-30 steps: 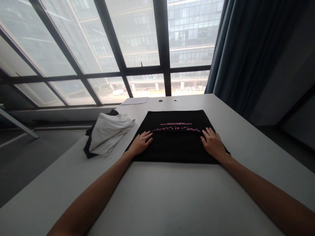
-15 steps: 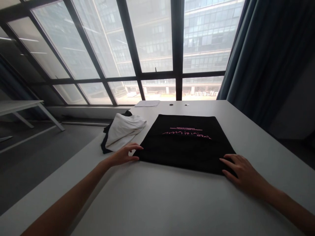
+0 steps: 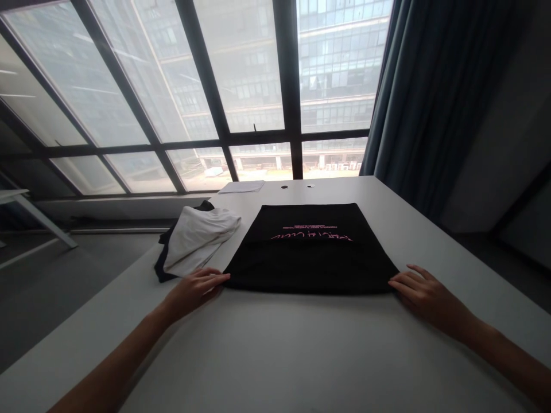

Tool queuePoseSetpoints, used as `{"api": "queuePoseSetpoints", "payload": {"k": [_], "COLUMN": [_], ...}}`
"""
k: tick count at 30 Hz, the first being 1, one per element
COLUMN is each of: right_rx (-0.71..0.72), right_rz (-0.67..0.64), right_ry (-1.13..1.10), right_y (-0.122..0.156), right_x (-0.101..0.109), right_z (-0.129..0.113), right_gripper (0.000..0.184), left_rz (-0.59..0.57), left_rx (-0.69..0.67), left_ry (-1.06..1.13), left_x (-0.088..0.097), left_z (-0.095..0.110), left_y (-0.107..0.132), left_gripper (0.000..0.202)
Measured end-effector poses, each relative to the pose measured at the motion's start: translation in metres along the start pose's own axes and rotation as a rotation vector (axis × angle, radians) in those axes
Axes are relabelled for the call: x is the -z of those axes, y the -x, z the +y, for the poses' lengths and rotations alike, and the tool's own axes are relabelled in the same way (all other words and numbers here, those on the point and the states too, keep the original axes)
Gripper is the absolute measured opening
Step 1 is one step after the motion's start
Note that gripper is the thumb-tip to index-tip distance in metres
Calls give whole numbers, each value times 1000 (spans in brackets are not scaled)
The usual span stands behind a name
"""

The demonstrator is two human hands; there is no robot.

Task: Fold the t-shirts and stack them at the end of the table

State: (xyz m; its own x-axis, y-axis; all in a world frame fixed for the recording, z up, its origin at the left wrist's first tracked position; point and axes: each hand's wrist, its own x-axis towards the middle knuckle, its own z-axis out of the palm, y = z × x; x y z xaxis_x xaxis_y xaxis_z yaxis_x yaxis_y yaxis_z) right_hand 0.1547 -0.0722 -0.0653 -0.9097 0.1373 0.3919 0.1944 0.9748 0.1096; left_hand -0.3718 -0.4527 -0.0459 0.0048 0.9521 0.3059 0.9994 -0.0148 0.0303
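Note:
A folded black T-shirt (image 3: 318, 261) with pink lettering lies on the white table, its print upside down to me. Its near left corner is pinched between the thumb and fingers of my left hand (image 3: 197, 289). At the near right corner, my right hand (image 3: 426, 295) grips the cloth, with one finger raised off it. The near edge is drawn almost straight between both hands. Just beyond my left hand lies a crumpled white garment (image 3: 200, 238), with dark cloth (image 3: 161, 267) showing from under it.
The white table (image 3: 301, 355) carries all the clothes. Papers (image 3: 241, 187) and two round cable holes are at its far end. Tall windows (image 3: 249, 69) rise beyond it, with a blue curtain (image 3: 413, 115) at the right. Another white table (image 3: 38, 212) stands at far left.
Both hands have closed on the shirt's near corners, where the fingers were spread before. The near edge is now straighter and more level. The camera view has shifted to the right.

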Motion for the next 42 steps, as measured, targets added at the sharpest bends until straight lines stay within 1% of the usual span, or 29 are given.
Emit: {"api": "queuePoseSetpoints", "payload": {"k": [4,6,8,10,12,14,15,17,18,20,23,25,27,31,33,35,37,38,40,42], "right_rx": [-4,12,3,-69,-198,-345,-397,-493,-526,-576,-575,-557,-543,-491,-471,-456,-449,-449,-448,-451], "right_rz": [-11,-43,-72,-61,-8,37,37,4,-35,-118,-215,-236,-233,-212,-167,-92,-25,-7,-23,-89], "right_ry": [-26,-45,-79,-124,-168,-186,-191,-189,-183,-162,-176,-196,-196,-194,-211,-224,-221,-214,-203,-191], "right_y": [27,37,37,25,0,-31,-47,-77,-89,-107,-116,-115,-111,-108,-109,-112,-114,-115,-115,-115], "right_x": [4,9,15,20,20,14,8,-5,-12,-24,-35,-39,-42,-48,-49,-50,-51,-52,-54,-56], "right_z": [16,19,19,16,15,18,22,31,36,43,49,50,52,59,62,65,67,67,68,69], "right_gripper": [39,34,26,25,30,34,34,32,32,32,34,36,34,28,26,27,27,27,26,24], "left_rz": [-49,-99,-139,-113,-23,67,96,79,52,17,8,-8,-40,-76,-40,33,91,95,43,-24], "left_rx": [13,13,20,73,185,316,375,439,455,478,478,455,424,362,353,357,374,386,414,433], "left_ry": [24,55,78,97,104,84,65,21,-5,-56,-93,-96,-88,-63,-57,-60,-81,-92,-98,-88], "left_x": [10,18,24,27,24,13,6,-12,-21,-39,-57,-61,-60,-50,-45,-44,-45,-47,-51,-52], "left_z": [26,40,52,56,54,47,41,30,24,13,2,-1,-2,1,2,3,2,1,-2,-3], "left_y": [18,23,18,3,-22,-52,-66,-91,-100,-112,-114,-111,-109,-110,-111,-113,-114,-114,-114,-114], "left_gripper": [34,34,35,34,34,35,35,34,33,31,30,30,31,31,32,33,33,34,33,32]}}
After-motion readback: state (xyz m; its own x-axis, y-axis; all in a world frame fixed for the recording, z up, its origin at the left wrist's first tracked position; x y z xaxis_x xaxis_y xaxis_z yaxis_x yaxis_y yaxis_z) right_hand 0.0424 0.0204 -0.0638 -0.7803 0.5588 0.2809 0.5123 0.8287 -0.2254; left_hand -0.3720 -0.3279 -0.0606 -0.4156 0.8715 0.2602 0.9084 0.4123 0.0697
